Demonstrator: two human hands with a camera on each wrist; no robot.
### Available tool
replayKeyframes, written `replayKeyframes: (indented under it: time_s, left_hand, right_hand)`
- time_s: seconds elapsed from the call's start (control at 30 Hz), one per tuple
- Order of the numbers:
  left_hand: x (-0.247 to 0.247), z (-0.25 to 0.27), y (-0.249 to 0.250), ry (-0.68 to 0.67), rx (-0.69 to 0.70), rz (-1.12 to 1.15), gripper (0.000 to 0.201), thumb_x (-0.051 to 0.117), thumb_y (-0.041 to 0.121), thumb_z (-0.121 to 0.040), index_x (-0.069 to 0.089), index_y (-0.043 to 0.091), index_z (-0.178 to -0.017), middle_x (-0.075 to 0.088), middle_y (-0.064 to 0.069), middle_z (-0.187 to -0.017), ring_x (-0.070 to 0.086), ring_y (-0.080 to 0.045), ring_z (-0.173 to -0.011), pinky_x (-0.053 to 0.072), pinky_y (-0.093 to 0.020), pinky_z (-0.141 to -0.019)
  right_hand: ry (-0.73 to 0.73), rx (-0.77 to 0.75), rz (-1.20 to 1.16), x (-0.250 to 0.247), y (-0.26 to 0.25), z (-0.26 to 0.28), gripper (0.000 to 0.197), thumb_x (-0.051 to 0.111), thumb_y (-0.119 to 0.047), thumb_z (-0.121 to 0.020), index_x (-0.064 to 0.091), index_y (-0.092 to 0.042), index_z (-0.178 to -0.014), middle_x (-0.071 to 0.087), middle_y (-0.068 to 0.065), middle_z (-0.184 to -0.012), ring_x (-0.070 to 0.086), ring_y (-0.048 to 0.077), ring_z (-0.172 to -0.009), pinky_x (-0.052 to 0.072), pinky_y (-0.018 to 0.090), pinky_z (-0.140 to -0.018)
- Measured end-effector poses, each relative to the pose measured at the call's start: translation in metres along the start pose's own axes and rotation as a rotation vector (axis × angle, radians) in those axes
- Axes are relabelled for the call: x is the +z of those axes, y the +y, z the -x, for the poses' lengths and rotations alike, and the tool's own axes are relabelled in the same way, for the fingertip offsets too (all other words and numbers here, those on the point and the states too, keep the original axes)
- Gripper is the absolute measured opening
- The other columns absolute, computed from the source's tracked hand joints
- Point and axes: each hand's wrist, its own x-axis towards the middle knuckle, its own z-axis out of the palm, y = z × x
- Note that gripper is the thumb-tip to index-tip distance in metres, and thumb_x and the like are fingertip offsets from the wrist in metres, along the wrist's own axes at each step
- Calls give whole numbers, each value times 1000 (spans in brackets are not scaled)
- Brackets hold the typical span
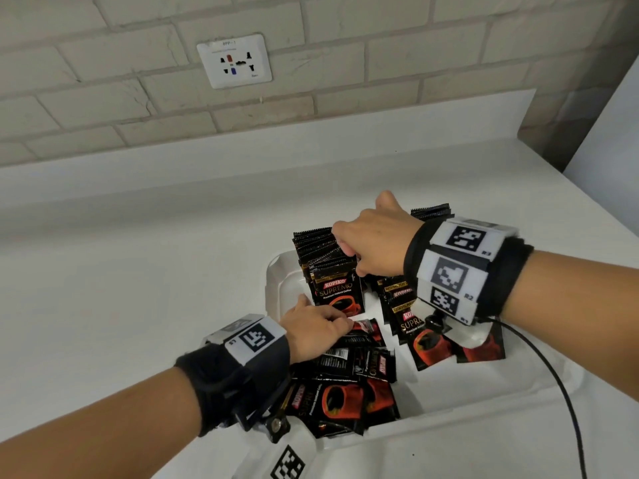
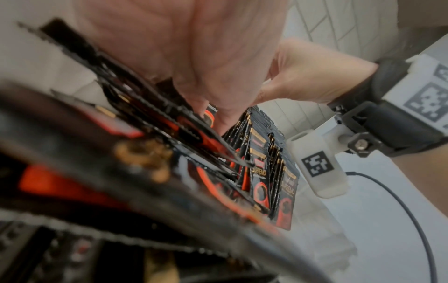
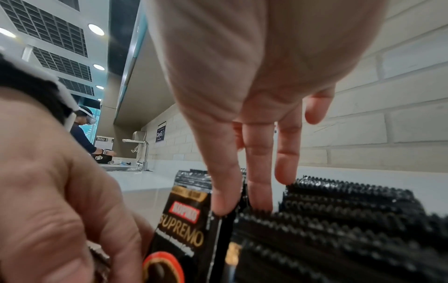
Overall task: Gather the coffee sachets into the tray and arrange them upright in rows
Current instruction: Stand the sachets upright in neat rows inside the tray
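A white tray on the counter holds black Kopiko Supremo coffee sachets. One upright row stands at the tray's back left, and a second row stands to its right. Loose sachets lie in a heap at the front. My right hand rests on the left row from above. Its straight fingertips touch the serrated tops of that row. My left hand reaches into the heap with curled fingers and grips loose sachets against the palm.
A black cable runs from my right wrist across the tray's right side. A brick wall with a socket stands behind the counter, and a white panel rises at the right. Far off, another person works by a tap.
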Motion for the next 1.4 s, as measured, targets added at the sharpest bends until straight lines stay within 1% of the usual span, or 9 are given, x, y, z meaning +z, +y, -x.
replayKeyframes:
  time_s: [0.2,0.47,0.67,0.77,0.87,0.97,1.07,1.23,1.4]
  left_hand:
    - [-3,-1,0,26,48,59,32,44,38,-94,57,31,-122,28,-5,-138,36,-21,-130,26,-23,-106]
    - [-7,-1,2,8,52,51,34,43,38,-95,53,31,-126,31,-2,-124,28,-19,-135,24,-19,-101]
    - [-8,-3,1,32,49,24,30,47,39,-92,56,31,-120,35,-5,-129,45,-16,-111,32,-21,-100]
    - [-11,-3,0,42,56,39,29,50,36,-92,57,28,-119,36,-1,-119,45,-11,-100,33,-16,-91]
    - [-13,-3,-1,55,66,36,29,52,32,-91,57,27,-119,37,1,-114,46,-12,-98,33,-15,-87]
    - [-14,-5,-3,64,68,46,19,54,30,-90,59,29,-108,44,-3,-112,49,-13,-90,36,-18,-83]
    - [-14,-5,-3,63,73,48,9,55,30,-89,55,33,-99,47,-6,-108,47,-11,-72,37,-21,-77]
    - [-18,-4,-6,66,101,44,13,53,31,-91,53,34,-104,42,-1,-96,38,-4,-59,38,-22,-76]
    - [-24,2,-1,120,144,74,9,52,30,-92,52,34,-100,52,1,-100,48,-5,-61,35,-9,-51]
  right_hand:
    - [-69,-7,103,6,-13,-10,7,53,-15,-90,46,-15,-90,44,-9,-63,53,17,-71,12,46,-105]
    - [-127,23,43,6,-18,-14,9,52,-13,-90,47,-15,-83,42,-7,-63,46,15,-67,19,44,-97]
    - [-195,77,-130,9,-22,-16,24,44,-11,-94,34,-18,-74,53,-3,-81,52,19,-86,10,49,-107]
    - [-224,112,-210,11,-22,-18,29,42,-11,-95,29,-19,-71,54,-1,-86,52,20,-88,4,53,-111]
    - [-236,119,-240,8,-22,-17,12,44,-17,-96,36,-14,-88,53,-2,-80,50,19,-85,6,53,-111]
    - [-201,119,-257,-7,-16,-7,26,48,-30,-94,37,-12,-108,48,-6,-71,50,17,-80,10,48,-111]
    - [-32,109,-300,-31,1,10,24,50,-36,-92,35,-19,-98,50,-11,-80,50,11,-76,16,41,-107]
    - [170,149,-466,-54,44,62,16,59,-33,-86,44,-28,-82,54,-11,-86,52,13,-84,32,23,-71]
    - [-50,201,-480,-16,57,110,8,60,-37,-82,53,-34,-79,61,-16,-84,54,-5,-76,44,22,-72]
